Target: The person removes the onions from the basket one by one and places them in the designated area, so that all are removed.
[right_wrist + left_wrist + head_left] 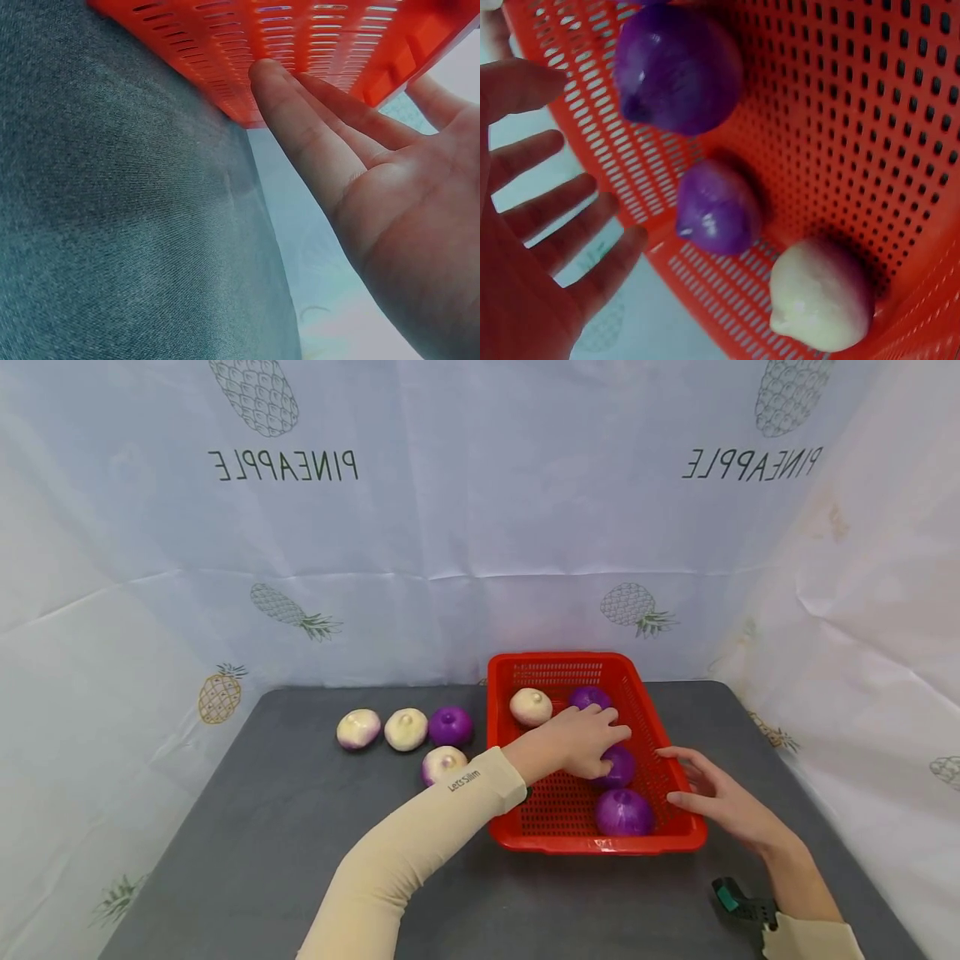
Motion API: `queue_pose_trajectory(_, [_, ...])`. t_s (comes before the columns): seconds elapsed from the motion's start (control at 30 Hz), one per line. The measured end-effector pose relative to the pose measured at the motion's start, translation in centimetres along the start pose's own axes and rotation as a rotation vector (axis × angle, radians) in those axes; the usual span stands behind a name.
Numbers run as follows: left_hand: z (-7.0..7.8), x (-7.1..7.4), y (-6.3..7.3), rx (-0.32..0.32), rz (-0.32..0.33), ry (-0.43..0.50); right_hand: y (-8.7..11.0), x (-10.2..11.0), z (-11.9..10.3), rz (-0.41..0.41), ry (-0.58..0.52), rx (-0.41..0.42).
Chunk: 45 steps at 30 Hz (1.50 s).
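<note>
Left grip: the left hand [581,740] hangs over the red basket [512,842], fingers spread wide in the left wrist view; whether it touches the onion beneath, I cannot tell.
Right grip: the right hand [708,795] rests at the basket's right side, thumb and fingers wide apart, fingers reaching along the outer wall in the right wrist view.
Under the left hand: a middle purple onion [619,768], partly hidden by the hand, inside the basket.
Front of basket: a front purple onion [624,813], in the right corner, just beside the middle one.
Back of basket: a cream onion [530,707] on the left and a back purple onion [588,697] on the right, apart.
Left of basket: a row on the bench [300,835] with a leftmost cream onion [357,728], a second cream onion [406,729] and an outer purple onion [451,727]; a cream-and-purple onion [442,763] sits in front of the last, partly behind the sleeve.
Arms: a cream sleeve [420,843] on the left; a black strap [752,908] at the right wrist.
Backdrop: white cloth [465,510] printed with pineapples and mirrored lettering.
</note>
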<state>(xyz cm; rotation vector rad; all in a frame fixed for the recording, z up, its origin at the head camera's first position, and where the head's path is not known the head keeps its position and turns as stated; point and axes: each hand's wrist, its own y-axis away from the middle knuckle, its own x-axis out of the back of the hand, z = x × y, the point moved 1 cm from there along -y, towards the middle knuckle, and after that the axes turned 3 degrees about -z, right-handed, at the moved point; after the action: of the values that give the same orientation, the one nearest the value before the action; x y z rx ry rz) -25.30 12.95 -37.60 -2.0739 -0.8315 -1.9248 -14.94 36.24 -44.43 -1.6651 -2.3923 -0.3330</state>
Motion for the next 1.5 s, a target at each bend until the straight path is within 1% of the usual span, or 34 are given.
queue_pose_trajectory(0.1, [0.3, -0.7, -0.4, 0.014, -0.022, -0.004, 0.0, -0.2, 0.0, 0.008, 0.01, -0.001])
queue_pose_trajectory(0.2, [0.5, -1.1, -0.9, 0.012, -0.028, -0.019, 0.0, -0.3, 0.0, 0.012, 0.017, 0.0])
queue_pose_trajectory(0.5, [1.4, -2.9, -2.5, 0.02, -0.093, -0.005, -0.1, 0.2, 0.1, -0.018, -0.003, 0.016])
queue_pose_trajectory(0.63, [1.5, -3.1, -2.8, 0.036, -0.103, 0.024, -0.1, 0.1, 0.0, -0.019, 0.0, 0.018])
queue_pose_trajectory(0.77, [1.6, -3.1, -2.7, 0.06, -0.112, 0.061, -0.2, 0.0, -0.2, -0.019, 0.001, 0.021])
queue_pose_trajectory(0.87, [1.7, -3.1, -2.6, 0.068, -0.119, 0.067, -0.2, -0.1, -0.2, -0.024, -0.002, 0.024])
queue_pose_trajectory(1.0, [1.8, -3.0, -2.5, 0.064, -0.116, 0.062, -0.1, -0.1, -0.1, -0.021, -0.004, 0.016])
queue_pose_trajectory(1.2, [1.4, -2.2, -1.8, 0.072, -0.111, 0.04, 0.0, -0.1, -0.1, -0.005, 0.006, 0.02])
queue_pose_trajectory(1.33, [1.1, -1.3, -1.0, 0.076, -0.097, 0.031, 0.1, -0.3, -0.2, -0.002, 0.013, 0.034])
queue_pose_trajectory(1.5, [0.7, 0.5, 0.5, 0.089, -0.083, 0.035, 0.0, -0.2, -0.2, -0.003, 0.003, 0.019])
